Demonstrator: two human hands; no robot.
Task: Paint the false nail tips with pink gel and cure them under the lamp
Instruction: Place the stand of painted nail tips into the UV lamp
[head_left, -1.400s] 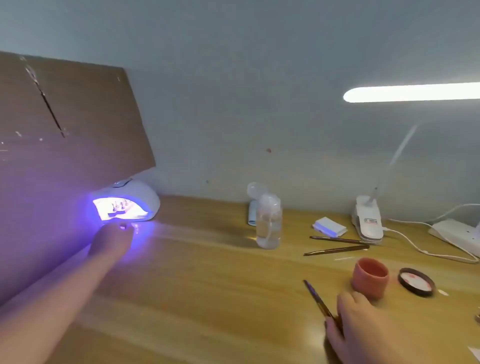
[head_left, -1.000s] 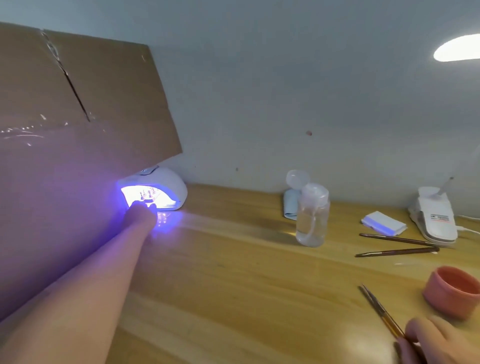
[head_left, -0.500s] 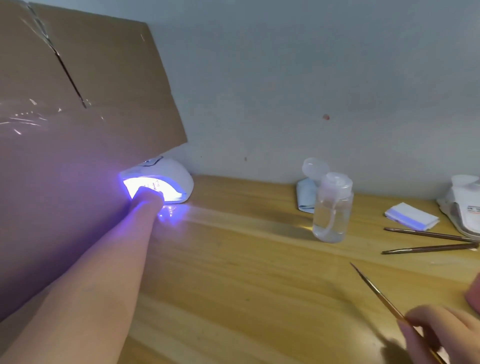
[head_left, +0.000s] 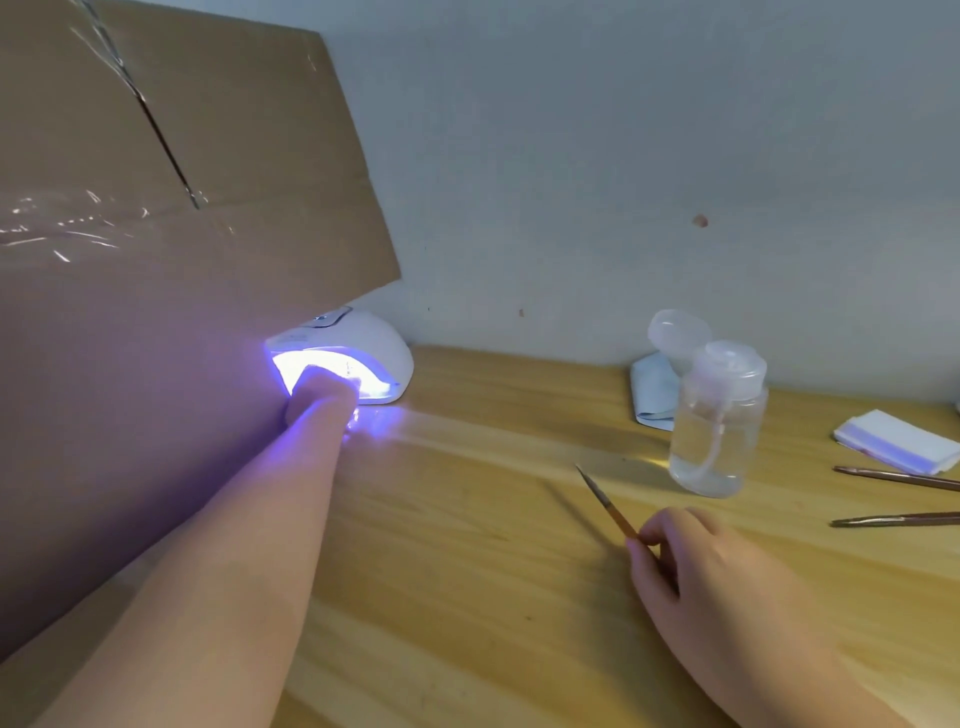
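Note:
The white curing lamp (head_left: 366, 338) stands at the back left of the wooden table (head_left: 467, 597), its mouth glowing violet-white. My left hand (head_left: 319, 400) reaches into that mouth; its fingers are lost in the glare, so what they hold cannot be made out. The nail tips are not visible. At the front right, my right hand (head_left: 717, 582) pinches a thin brush (head_left: 605, 501) by its handle, the pointed tip aimed up and to the left above the table.
A large cardboard sheet (head_left: 156, 234) leans over the lamp on the left. A clear pump bottle (head_left: 717, 431) stands mid-right with a blue cloth (head_left: 652, 389) behind it. White pads (head_left: 898, 441) and two thin tools (head_left: 898, 478) lie at the right edge.
My left hand has gone from in front of the lamp into its mouth. The view swung left, dropping the pink cup and desk lamp out of frame. My right hand lifted the brush.

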